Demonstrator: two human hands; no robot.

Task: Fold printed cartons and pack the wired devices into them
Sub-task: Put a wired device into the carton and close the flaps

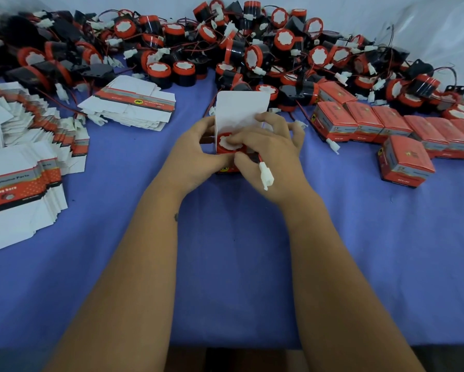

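Dead centre of the frame, the left hand (196, 151) has its grip wrapped round an open carton (240, 114), white flap standing up. The right hand (265, 154) is grasping a red-topped wired device (227, 142) sitting in the carton's mouth, its white plug (265, 177) dangling over the fingers. Loose devices (252, 49) are heaped across the top, flat cartons (24, 162) stacked left, closed boxes (386, 122) lined up right, all on the blue surface (225, 264).
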